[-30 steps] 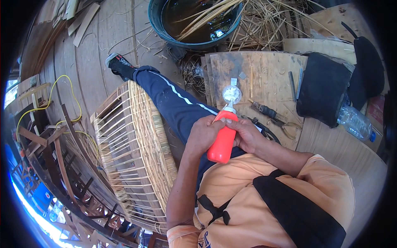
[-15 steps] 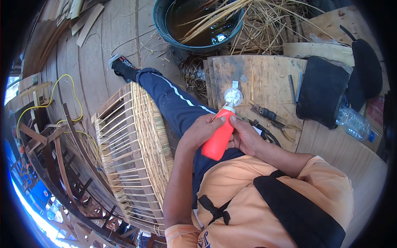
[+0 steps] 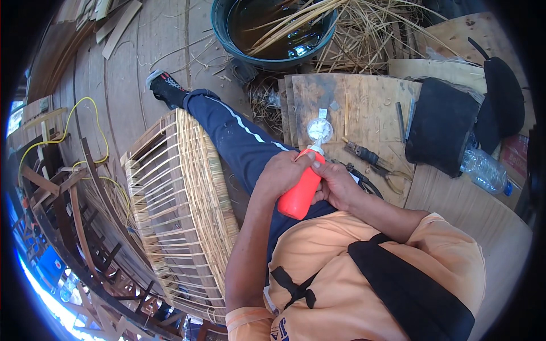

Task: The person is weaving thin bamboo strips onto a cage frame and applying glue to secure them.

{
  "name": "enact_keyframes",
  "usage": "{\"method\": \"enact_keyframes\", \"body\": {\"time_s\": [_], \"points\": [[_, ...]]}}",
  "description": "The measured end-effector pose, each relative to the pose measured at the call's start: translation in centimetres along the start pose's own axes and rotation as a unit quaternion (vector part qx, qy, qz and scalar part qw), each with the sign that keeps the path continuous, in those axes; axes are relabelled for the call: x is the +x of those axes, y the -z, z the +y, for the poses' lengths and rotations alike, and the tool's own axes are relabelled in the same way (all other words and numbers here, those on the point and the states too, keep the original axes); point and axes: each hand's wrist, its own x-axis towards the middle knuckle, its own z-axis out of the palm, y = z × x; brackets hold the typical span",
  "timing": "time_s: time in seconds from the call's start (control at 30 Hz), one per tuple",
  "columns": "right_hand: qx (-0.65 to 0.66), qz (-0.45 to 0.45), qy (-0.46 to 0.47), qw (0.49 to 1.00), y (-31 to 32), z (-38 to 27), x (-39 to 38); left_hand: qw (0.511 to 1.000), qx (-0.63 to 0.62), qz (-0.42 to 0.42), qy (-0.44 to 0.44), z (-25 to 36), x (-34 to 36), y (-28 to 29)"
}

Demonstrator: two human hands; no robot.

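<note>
Both of my hands grip a red squeeze bottle (image 3: pixel 299 196) with a white spout, tilted in front of my belly. My left hand (image 3: pixel 282 174) wraps its upper left side, with the thumb near the neck. My right hand (image 3: pixel 339 183) closes on the right side near the neck; its fingers are partly hidden by the bottle. Just beyond the spout sits a small round clear container (image 3: pixel 319 130) with white stuff in it, on a wooden board (image 3: pixel 369 102). Whether the spout touches it I cannot tell.
A woven rattan frame (image 3: pixel 193 210) stands left of my outstretched leg. At the far side is a dark tub (image 3: pixel 219 28) with water and rattan strips. Pliers (image 3: pixel 395 181), a black cloth bundle (image 3: pixel 441 128) and a plastic bottle (image 3: pixel 484 169) lie to the right.
My left hand has shifted slightly up toward the bottle's neck, and the spout shows more plainly by the round container. The view has moved slightly.
</note>
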Motion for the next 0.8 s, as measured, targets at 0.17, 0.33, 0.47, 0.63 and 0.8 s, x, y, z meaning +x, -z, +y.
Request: {"method": "enact_keyframes", "body": {"time_s": [0.17, 0.33, 0.47, 0.63, 0.8], "points": [[-0.013, 0.001, -0.005, 1.000, 0.1, 0.0, 0.2, 1.000, 0.020, 0.014, 0.003, 0.2, -0.2, 0.2], [-0.017, -0.002, -0.005, 1.000, 0.1, -0.2, 0.2, 0.999, 0.033, 0.016, 0.007, 0.9, -0.6, 0.3], [-0.015, -0.004, -0.003, 1.000, 0.0, -0.1, 0.2, 0.999, 0.035, 0.018, 0.001, 0.5, -0.5, 0.3], [-0.020, -0.004, 0.004, 1.000, 0.0, -0.1, 0.2, 0.999, 0.048, 0.023, -0.004, 0.7, -0.7, 0.3], [-0.012, -0.002, 0.002, 1.000, 0.1, -0.1, 0.2, 0.999, 0.037, 0.022, 0.002, 1.1, -0.7, 0.3]]}}
